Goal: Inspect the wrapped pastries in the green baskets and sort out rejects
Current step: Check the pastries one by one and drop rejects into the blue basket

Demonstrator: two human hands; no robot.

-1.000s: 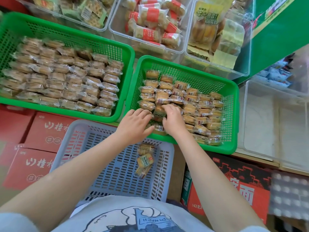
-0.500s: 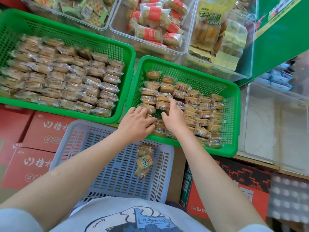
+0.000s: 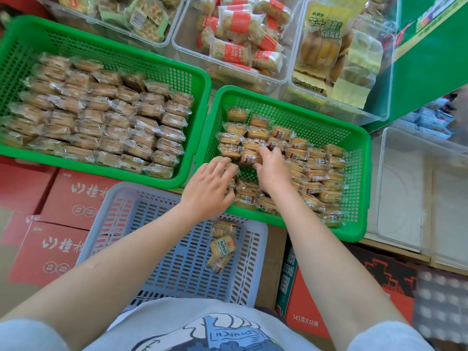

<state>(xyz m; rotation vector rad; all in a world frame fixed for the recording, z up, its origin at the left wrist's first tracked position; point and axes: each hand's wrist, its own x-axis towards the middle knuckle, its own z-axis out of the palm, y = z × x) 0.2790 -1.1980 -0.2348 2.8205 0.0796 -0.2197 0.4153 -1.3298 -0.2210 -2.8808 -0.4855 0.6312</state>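
Wrapped pastries (image 3: 255, 158) fill the right green basket (image 3: 359, 188); right hand (image 3: 272, 168) apparently pinches one, left hand (image 3: 210, 188) fingers curled onto another (grasp unclear). Grey basket (image 3: 106, 239) nearby holds three rejects (image 3: 222, 245); most remain unchecked.

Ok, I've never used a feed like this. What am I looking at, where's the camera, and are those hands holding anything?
There is no machine here: a person works with two bare hands, and the single picture comes from a camera worn on the head, looking down. The left hand and right hand are both in the right green basket of wrapped pastries. The right hand grips one wrapped pastry; the left hand's fingers rest on the pile, and whether they pinch anything is hidden. The left green basket is fuller. Near the person, a grey basket holds a few packets.
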